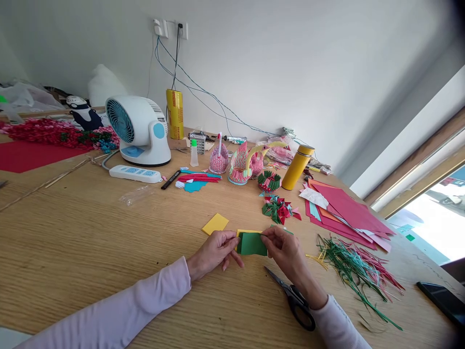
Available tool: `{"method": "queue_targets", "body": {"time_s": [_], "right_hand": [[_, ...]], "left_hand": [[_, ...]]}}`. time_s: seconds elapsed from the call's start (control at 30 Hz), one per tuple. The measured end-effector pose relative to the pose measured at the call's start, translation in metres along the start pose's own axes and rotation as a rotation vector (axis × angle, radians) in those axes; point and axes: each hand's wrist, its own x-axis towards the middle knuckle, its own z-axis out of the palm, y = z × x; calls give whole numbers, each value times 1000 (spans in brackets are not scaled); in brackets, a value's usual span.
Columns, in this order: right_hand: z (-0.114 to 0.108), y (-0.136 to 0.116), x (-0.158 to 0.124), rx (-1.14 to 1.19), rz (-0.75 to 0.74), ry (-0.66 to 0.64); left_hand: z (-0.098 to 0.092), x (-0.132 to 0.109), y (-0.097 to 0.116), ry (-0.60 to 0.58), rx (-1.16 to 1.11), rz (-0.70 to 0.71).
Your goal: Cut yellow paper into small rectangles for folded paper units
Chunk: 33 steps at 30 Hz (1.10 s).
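Observation:
Between my two hands is a small green paper rectangle (253, 244), with a yellow edge of paper showing behind it. My left hand (219, 248) pinches its left edge between thumb and forefinger, the other fingers hanging loose below. At the right edge, my right hand (285, 247) grips it with thumb and fingertips. A yellow paper piece (215, 224) lies on the table just beyond my left hand. Under my right wrist rest black-handled scissors (300, 310), their blades pointing up and left. A bit of green paper shows behind my right hand.
Thin paper strips (356, 266) lie right of my right hand, near a phone (441, 303). Beyond are folded paper pieces (279, 209), red sheets (345, 208), a yellow flask (298, 167) and paper swans (240, 165). A fan (138, 128) and power strip (135, 173) stand at left.

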Motion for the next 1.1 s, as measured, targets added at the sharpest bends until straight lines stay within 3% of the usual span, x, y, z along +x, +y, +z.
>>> {"method": "queue_targets", "body": {"time_s": [0.33, 0.5, 0.7, 0.97, 1.1], "right_hand": [[7, 2, -2, 44, 24, 5], [7, 2, -4, 94, 36, 16], [9, 10, -1, 208, 101, -150], [20, 10, -4, 267, 144, -162], [23, 9, -7, 247, 135, -145]], "left_hand": [[2, -3, 12, 58, 58, -28], [-1, 2, 4, 135, 93, 102], [-4, 4, 0, 71, 130, 135], [0, -2, 2, 113, 574, 103], [5, -7, 4, 129, 676, 76]]}}
